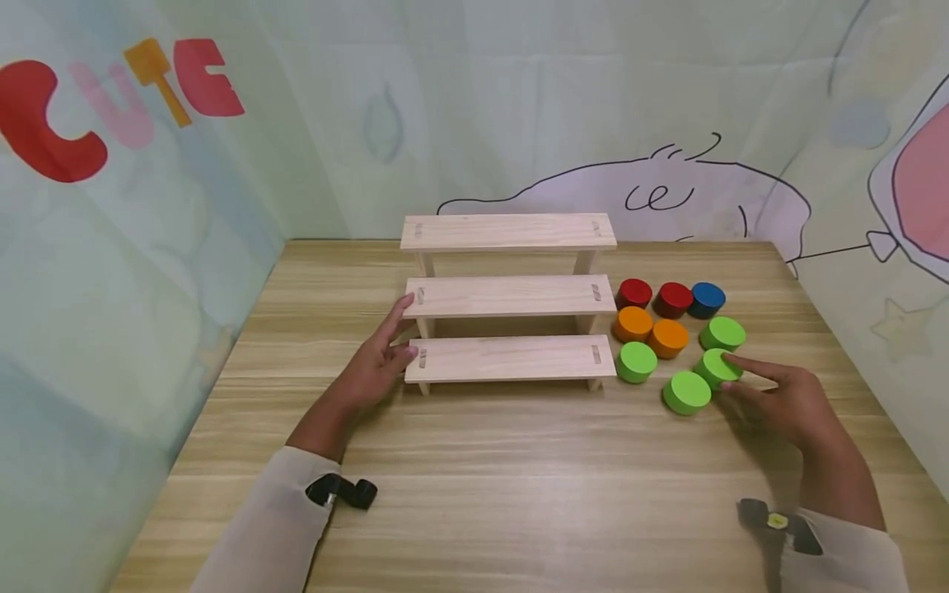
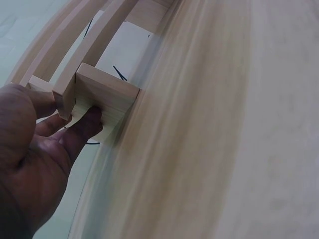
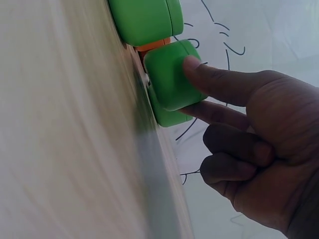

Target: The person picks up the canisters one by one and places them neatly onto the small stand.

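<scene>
At the table's middle stands a three-step wooden shelf (image 1: 511,360). My left hand (image 1: 374,362) holds its left end, the thumb at the lowest step and the index finger at the middle step's edge. Other fingers of that hand touch the side leg (image 2: 107,89) in the left wrist view. My right hand (image 1: 793,403) pinches a green round block (image 1: 717,367) between thumb and index finger. The remaining fingers are curled back, as the right wrist view shows. Right beside that block is another green block (image 1: 686,393); a further green block (image 1: 722,333) is behind it.
Right of the shelf sit a green block (image 1: 636,362), orange blocks (image 1: 669,338), red blocks (image 1: 673,300) and a blue block (image 1: 708,300). A printed cloth backdrop (image 1: 474,123) rises behind and beside the wood-grain table (image 1: 519,486).
</scene>
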